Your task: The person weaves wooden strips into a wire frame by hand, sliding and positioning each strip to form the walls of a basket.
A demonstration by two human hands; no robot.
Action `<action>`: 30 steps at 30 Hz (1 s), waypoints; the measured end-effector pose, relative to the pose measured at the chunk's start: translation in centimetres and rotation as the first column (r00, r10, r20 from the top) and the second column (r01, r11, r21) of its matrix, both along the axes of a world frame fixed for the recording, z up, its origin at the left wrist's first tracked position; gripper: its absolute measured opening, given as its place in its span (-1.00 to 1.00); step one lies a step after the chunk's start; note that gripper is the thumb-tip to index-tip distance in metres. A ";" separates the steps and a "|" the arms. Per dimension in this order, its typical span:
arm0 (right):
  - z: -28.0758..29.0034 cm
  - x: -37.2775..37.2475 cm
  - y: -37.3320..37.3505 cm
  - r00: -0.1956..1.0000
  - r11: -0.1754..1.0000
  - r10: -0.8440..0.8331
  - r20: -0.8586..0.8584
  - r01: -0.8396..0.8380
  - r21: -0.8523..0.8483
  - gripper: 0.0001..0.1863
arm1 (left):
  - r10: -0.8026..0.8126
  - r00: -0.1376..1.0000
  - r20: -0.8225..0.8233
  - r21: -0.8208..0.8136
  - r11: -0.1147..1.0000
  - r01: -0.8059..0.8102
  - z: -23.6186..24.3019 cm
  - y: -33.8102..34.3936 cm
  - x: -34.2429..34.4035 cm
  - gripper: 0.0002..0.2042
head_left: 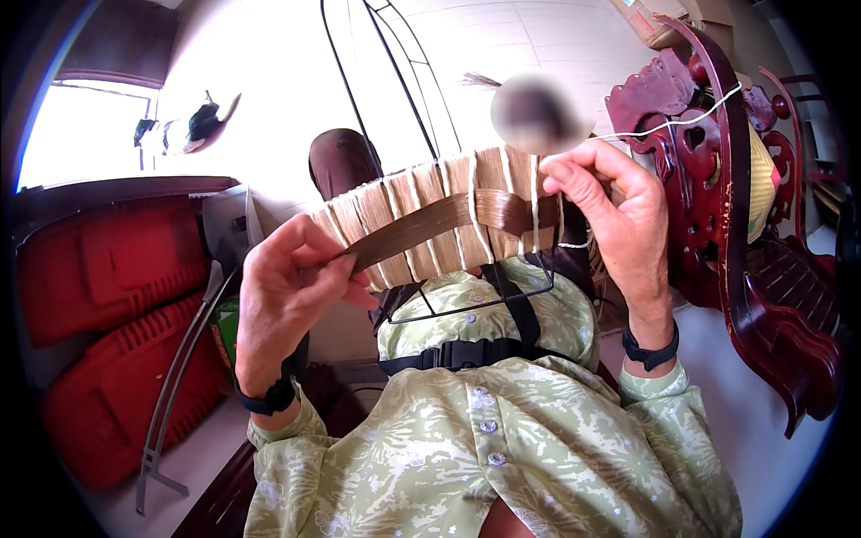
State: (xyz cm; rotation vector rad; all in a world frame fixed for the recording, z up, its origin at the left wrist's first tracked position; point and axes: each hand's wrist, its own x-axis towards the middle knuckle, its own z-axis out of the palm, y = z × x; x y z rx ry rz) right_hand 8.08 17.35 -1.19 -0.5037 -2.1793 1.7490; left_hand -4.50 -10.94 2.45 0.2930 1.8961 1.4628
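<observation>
A curved tan piece (421, 197) of flat fibre, bound crosswise with white cords, rests on a black wire frame (414, 316) over my lap. A flat brown strip (404, 229) runs along its face, passing under some cords. My left hand (309, 269) pinches that strip at the piece's left end, thumb and fingers closed on it. At the upper right corner, my right hand (587, 188) has thumb and forefinger pressed together on a white cord (534, 202). A length of this cord stretches off to the right, over a carved chair.
The carved dark-red wooden chair (731, 188) stands right. Red plastic items (108, 296) and bent metal strips (179, 377) are at left, near a bright opening (76, 125). A tall black wire frame (417, 81) rises behind the piece, near a blurred round shape. Cardboard (655, 18) lies top right.
</observation>
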 end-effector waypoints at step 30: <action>3.6 -0.5 -9.5 0.816 0.872 0.481 -0.320 -0.483 0.076 -0.38 | -0.201 0.566 -0.800 0.092 0.890 0.446 6.1 -3.2 3.0 -0.77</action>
